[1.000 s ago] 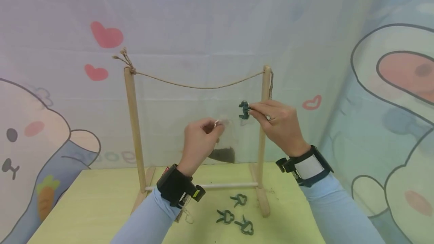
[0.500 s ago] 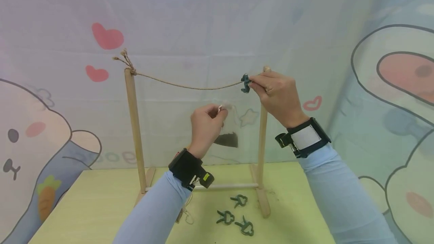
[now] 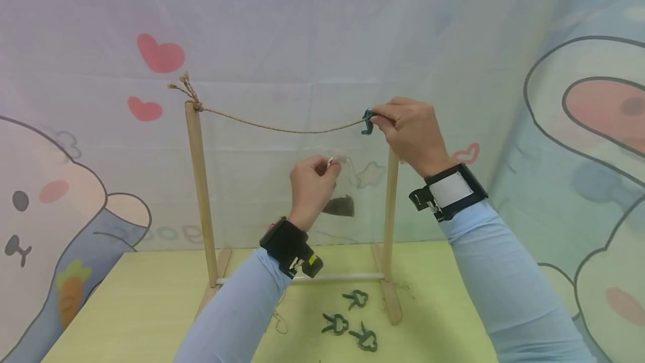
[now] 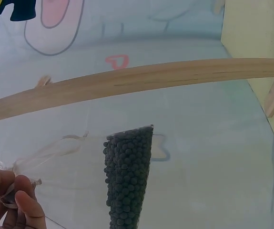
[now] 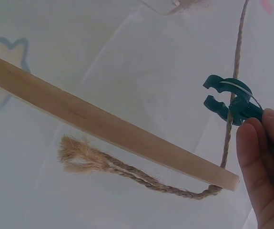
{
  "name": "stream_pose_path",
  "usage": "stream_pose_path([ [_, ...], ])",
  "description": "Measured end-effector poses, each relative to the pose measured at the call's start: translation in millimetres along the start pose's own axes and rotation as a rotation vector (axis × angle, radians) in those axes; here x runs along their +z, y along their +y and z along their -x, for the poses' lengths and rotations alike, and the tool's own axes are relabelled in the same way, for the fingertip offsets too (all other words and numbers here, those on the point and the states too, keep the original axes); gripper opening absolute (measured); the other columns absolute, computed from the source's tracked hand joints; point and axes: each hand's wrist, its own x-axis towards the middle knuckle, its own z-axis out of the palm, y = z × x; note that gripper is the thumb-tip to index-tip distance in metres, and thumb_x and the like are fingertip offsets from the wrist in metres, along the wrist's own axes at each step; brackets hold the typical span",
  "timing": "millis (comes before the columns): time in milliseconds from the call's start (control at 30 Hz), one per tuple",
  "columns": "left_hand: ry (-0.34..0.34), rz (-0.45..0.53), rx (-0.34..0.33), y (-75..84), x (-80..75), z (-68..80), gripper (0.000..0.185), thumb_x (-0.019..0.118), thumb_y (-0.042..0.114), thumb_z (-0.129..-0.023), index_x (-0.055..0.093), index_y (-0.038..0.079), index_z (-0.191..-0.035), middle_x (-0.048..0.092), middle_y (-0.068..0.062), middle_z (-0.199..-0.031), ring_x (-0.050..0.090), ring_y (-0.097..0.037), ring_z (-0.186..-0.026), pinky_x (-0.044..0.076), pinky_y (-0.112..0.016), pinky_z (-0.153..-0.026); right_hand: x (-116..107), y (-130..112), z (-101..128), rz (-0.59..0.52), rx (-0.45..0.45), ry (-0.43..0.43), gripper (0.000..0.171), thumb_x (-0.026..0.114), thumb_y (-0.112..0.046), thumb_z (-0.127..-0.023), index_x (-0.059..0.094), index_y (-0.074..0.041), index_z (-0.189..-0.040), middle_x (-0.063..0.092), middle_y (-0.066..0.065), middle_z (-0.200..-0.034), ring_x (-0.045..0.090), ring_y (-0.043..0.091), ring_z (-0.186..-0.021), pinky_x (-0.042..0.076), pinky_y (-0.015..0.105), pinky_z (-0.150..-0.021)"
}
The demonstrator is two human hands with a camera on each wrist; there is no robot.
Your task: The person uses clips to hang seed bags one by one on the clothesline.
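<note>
My right hand (image 3: 415, 130) pinches the handles of a dark green spring clip (image 3: 368, 122) up at the right end of the twine (image 3: 282, 129). In the right wrist view the mouth of the clip (image 5: 229, 98) is spread and the twine (image 5: 238, 52) overlaps its body. Lower down, in the middle of the frame, my left hand (image 3: 313, 186) pinches the gathered top of a clear plastic bag. Dark round beads (image 4: 128, 176) fill the bottom of that bag, hanging below the twine. The bag's clear upper part is hard to make out.
Two wooden posts (image 3: 197, 172) with feet and a white crossbar (image 3: 347, 277) carry the sagging twine. Several green clips, one of them this clip (image 3: 335, 324), lie on the yellow table (image 3: 146, 296). A frayed twine tail (image 5: 82, 155) hangs beside the right post.
My right hand has raised the clip from below the twine to its right end. My left hand has moved up and right with the bag of beads.
</note>
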Motion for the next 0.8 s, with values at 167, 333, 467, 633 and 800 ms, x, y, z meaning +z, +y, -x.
stream_pose_path([
  [167,0.004,0.018,-0.003,3.0,4.3,0.2,0.014,0.065,0.014,-0.092,0.074,0.005,-0.087,0.068,-0.006,-0.075,0.063,-0.012,-0.060,0.052,-0.022,-0.055,-1.5,6.6,1.2,-0.017,0.090,-0.097,0.012,0.067,-0.004,-0.090,0.076,0.001,-0.095,0.069,0.014,-0.079,0.064,0.024,-0.070,0.053,0.036,-0.060],
  [333,-0.008,0.048,-0.014,6.7,6.2,-0.3,0.014,0.065,0.015,-0.094,0.074,0.005,-0.093,0.068,-0.010,-0.079,0.062,-0.013,-0.061,0.046,-0.020,-0.052,-4.6,9.0,0.6,-0.118,0.228,-0.171,0.013,0.065,-0.005,-0.092,0.077,0.000,-0.096,0.067,0.011,-0.077,0.064,0.020,-0.068,0.053,0.030,-0.063],
  [467,-0.015,0.082,-0.005,9.7,6.4,-1.9,0.016,0.064,0.015,-0.095,0.074,0.003,-0.097,0.069,-0.013,-0.082,0.063,-0.019,-0.065,0.041,-0.021,-0.051,-4.4,6.5,-1.1,-0.177,0.278,-0.171,0.011,0.067,-0.005,-0.091,0.078,-0.001,-0.092,0.067,0.010,-0.073,0.063,0.018,-0.063,0.054,0.029,-0.071],
  [633,-0.024,0.144,-0.020,12.3,8.5,-3.5,0.016,0.064,0.015,-0.095,0.073,0.002,-0.100,0.068,-0.009,-0.082,0.063,-0.016,-0.065,0.047,-0.020,-0.055,-0.8,1.5,-4.2,-0.261,0.300,-0.187,0.010,0.068,-0.002,-0.089,0.078,0.000,-0.089,0.068,0.012,-0.067,0.062,0.021,-0.060,0.049,0.035,-0.098],
  [800,-0.030,0.225,-0.031,14.4,12.8,-3.4,0.016,0.065,0.014,-0.094,0.073,0.000,-0.098,0.069,-0.016,-0.082,0.062,-0.011,-0.063,0.055,-0.022,-0.060,1.5,-2.6,-4.5,-0.281,0.299,-0.230,0.010,0.069,-0.002,-0.089,0.077,0.001,-0.092,0.070,0.014,-0.072,0.066,0.023,-0.061,0.049,0.033,-0.098],
])
